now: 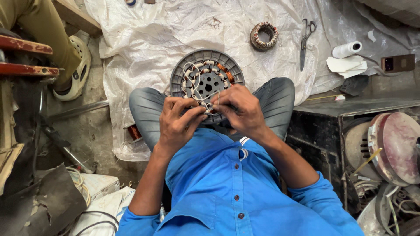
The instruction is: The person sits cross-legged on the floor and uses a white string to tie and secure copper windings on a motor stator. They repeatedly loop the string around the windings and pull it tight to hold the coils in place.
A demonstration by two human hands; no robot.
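A round grey fan motor stator [205, 70] with copper coils and white thread rests on my knees. My left hand [177, 122] grips its near edge and pinches the white thread [197, 94]. My right hand [240, 109] sits beside it, fingers closed on the same thread at the stator's near rim. Both hands touch each other over the coils. Part of the near rim is hidden under my fingers.
A white plastic sheet [148, 39] covers the floor ahead, with a smaller wound stator [264, 36], scissors [305, 39] and a white paper roll [348, 49]. A black box [323, 131] and stacked motor covers [393, 148] stand at right. Another person's leg and sandal [74, 65] are at left.
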